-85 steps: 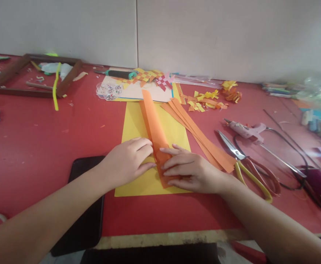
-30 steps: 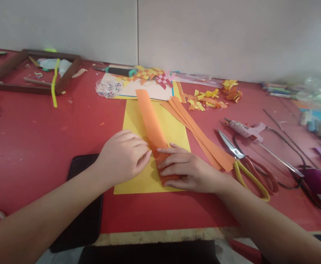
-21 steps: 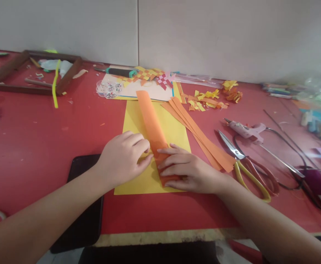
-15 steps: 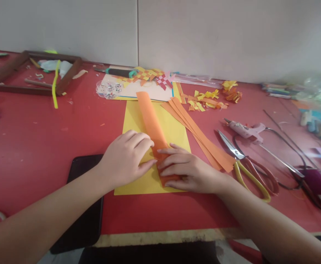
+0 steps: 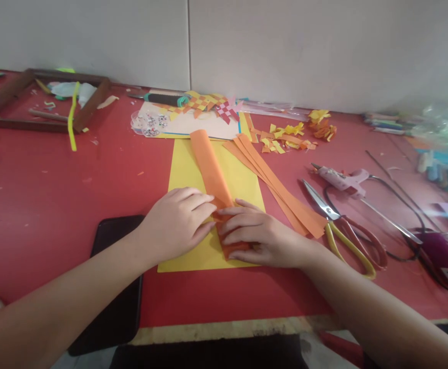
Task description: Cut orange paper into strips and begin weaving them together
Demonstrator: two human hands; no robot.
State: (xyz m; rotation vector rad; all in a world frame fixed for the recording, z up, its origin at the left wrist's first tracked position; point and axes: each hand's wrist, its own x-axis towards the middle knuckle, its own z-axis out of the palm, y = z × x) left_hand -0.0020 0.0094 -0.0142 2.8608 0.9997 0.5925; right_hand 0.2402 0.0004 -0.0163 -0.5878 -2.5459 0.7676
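Observation:
A folded strip of orange paper point(image 5: 210, 166) lies lengthwise on a yellow sheet point(image 5: 183, 163), its far end reaching past the sheet's top edge. Resting across the near part of the strip, my right hand point(image 5: 260, 233) has its fingers spread and holds the paper down. My left hand point(image 5: 179, 220) is at the strip's left edge, fingers bent, fingertips touching the paper and the thumb a little apart from them. Just right of the sheet are several cut orange paper strips point(image 5: 281, 189), overlapping in a fan. The near end of the folded strip is partly hidden by my right hand.
Scissors point(image 5: 333, 218) and a pink glue gun point(image 5: 342, 182) with its cord lie at right. A black tablet-like slab point(image 5: 118, 287) sits under my left forearm. Along the wall are a brown frame point(image 5: 6, 123), a cutter point(image 5: 164, 99), woven paper pieces point(image 5: 200, 102) and paper scraps point(image 5: 285, 136).
My left hand has moved slightly down, and its fingers have come closer to the orange strip's edge. The right hand stays on the paper. The whole view has shifted slightly.

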